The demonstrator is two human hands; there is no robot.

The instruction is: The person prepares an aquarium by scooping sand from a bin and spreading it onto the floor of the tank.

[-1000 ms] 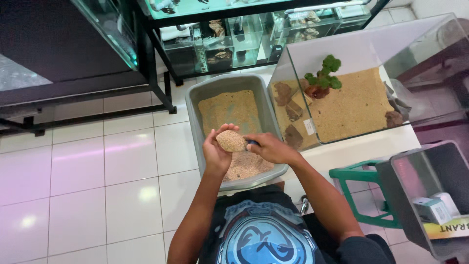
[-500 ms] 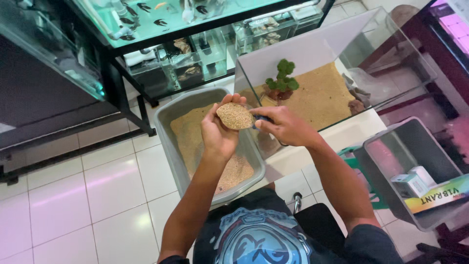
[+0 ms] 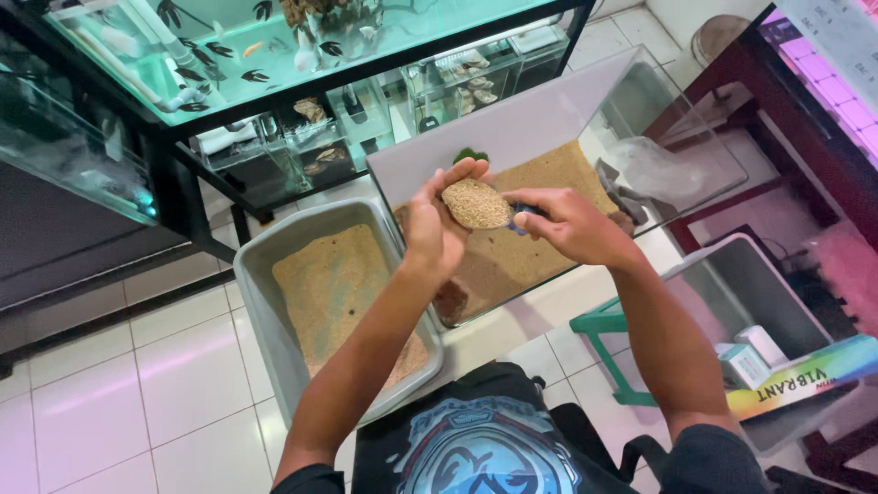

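Observation:
A heaped scoop of tan sand [image 3: 476, 203] is held over the near edge of a glass tank [image 3: 512, 137] with a sand floor. My right hand [image 3: 572, 224] grips the scoop's dark blue handle. My left hand [image 3: 437, 224] cups the far side of the sand heap and touches it. A small green plant [image 3: 469, 155] shows just behind my left fingers, inside the tank. A grey plastic tub [image 3: 261, 311] with a layer of the same sand sits on the floor to the left.
A green stool [image 3: 599, 325] stands under the tank. To the right sits a smaller glass box [image 3: 732, 274] with white containers. Black-framed aquarium racks [image 3: 183, 174] with fish fill the back and left. White floor tiles [image 3: 119, 402] lie at the left.
Both hands carried the heaped scoop from above the grey tub to the right, over the glass tank. My view also shifted right and closer.

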